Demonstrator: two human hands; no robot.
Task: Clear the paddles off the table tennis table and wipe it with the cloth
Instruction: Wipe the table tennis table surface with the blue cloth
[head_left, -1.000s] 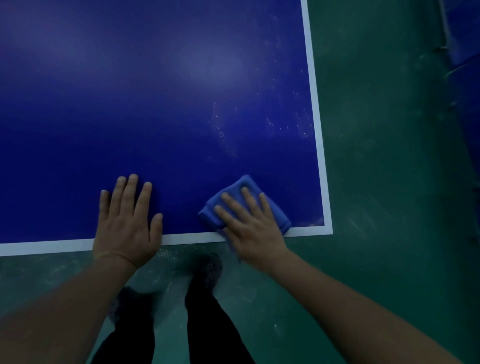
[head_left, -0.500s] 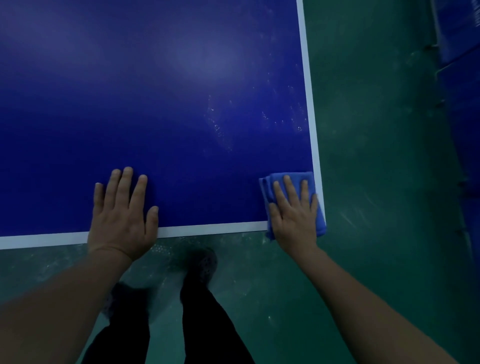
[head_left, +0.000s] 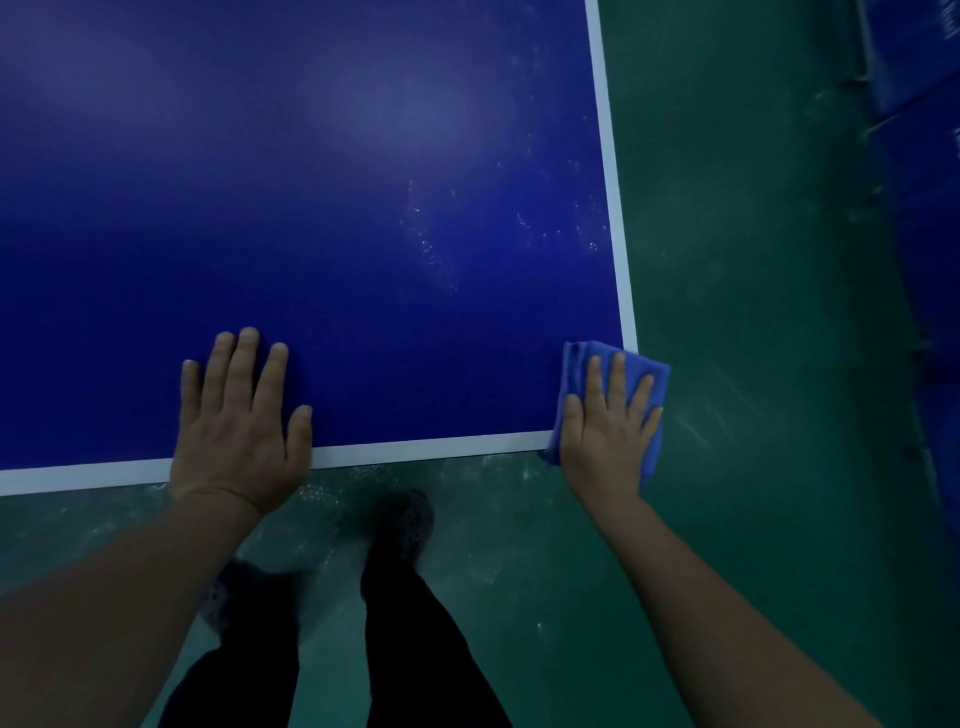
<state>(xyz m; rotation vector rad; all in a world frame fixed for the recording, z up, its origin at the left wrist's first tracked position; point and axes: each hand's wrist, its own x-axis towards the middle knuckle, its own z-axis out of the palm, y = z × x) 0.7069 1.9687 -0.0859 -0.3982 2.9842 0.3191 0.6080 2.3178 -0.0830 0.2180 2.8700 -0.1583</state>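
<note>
The dark blue table tennis table (head_left: 322, 218) with its white border line fills the upper left of the head view. My left hand (head_left: 236, 421) lies flat on the table near its front edge, fingers straight. My right hand (head_left: 608, 426) presses a folded blue cloth (head_left: 582, 364) onto the table's near right corner with straight fingers. Part of the cloth hangs past the corner over the floor. No paddles are in view.
Pale smears and specks (head_left: 436, 249) mark the table surface left of the right sideline. The green floor (head_left: 753, 312) runs along the right and below the front edge. My legs and dark shoes (head_left: 410, 525) stand under the front edge. Blue panels (head_left: 914, 156) stand at far right.
My right hand has slid the cloth rightward along the front edge, from beside my left hand out to the table's right corner. My left hand has stayed flat in place.
</note>
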